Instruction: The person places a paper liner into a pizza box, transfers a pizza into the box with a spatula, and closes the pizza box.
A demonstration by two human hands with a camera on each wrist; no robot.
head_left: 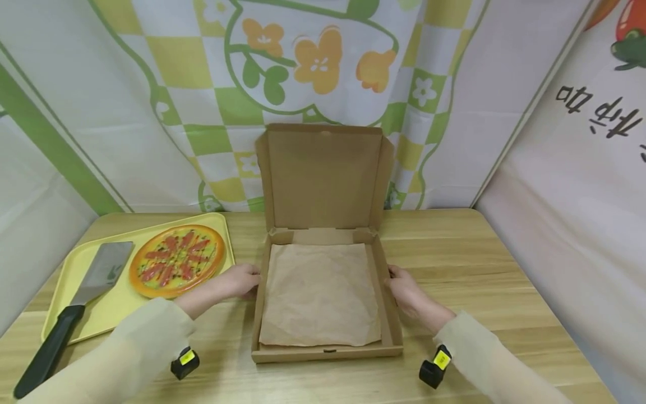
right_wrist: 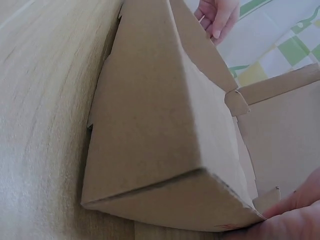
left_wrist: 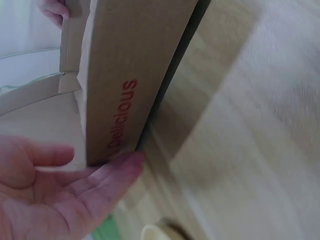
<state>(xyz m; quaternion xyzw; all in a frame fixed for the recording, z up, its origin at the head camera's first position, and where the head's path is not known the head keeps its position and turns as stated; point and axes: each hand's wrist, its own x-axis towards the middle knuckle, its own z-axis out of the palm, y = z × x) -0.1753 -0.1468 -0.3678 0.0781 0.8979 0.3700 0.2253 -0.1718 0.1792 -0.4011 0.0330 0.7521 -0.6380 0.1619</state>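
Box (head_left: 330, 354) is resting mid-worktop (head_left: 454, 252), left hand (head_left: 246, 280) and right hand (head_left: 407, 293) gripping its sides at 9 and 3 o'clock; it is probably handling light, stiff but crushable, low side walls suiting a gentle hold.

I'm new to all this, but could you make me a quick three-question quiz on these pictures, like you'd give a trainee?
1. What lies inside the open cardboard box?
a) an apple
b) a sheet of brown paper
c) a spoon

2. True or false: the pizza shares the yellow tray with the spatula, whose handle sticks out past the edge.

3. Which red word can be read on the box's side in the left wrist view?

Key: 1. b; 2. true; 3. Delicious
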